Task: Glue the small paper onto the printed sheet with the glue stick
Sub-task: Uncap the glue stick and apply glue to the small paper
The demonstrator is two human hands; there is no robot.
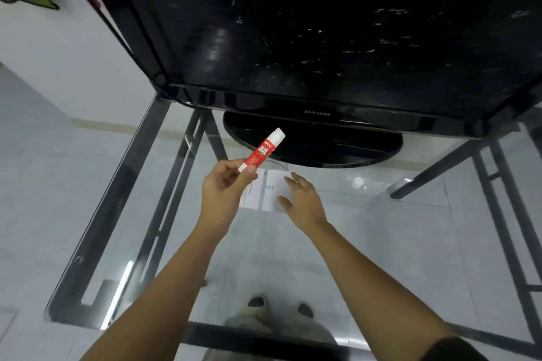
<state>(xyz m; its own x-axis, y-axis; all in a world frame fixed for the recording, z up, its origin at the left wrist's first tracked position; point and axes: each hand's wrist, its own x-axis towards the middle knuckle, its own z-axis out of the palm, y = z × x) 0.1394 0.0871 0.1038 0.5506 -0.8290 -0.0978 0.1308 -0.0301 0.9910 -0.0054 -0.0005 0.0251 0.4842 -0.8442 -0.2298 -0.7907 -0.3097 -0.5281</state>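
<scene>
Now, left hand (225, 184): fingers pinch the glue stick (262, 152) by its lower end, white tip tilted up.
Left paper (253, 195): on the glass tabletop (396, 243), under those fingers.
Right paper (274, 186): beneath the right fingers.
Right hand (303, 199): fingers spread wide.

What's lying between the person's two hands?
Head view: a paper with brown print and a paper with blue marks, side by side.

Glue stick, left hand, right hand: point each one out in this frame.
glue stick (262, 152), head view, on its red label.
left hand (224, 186), head view, on the middle of the hand.
right hand (303, 199), head view, on the back of the hand.
</scene>
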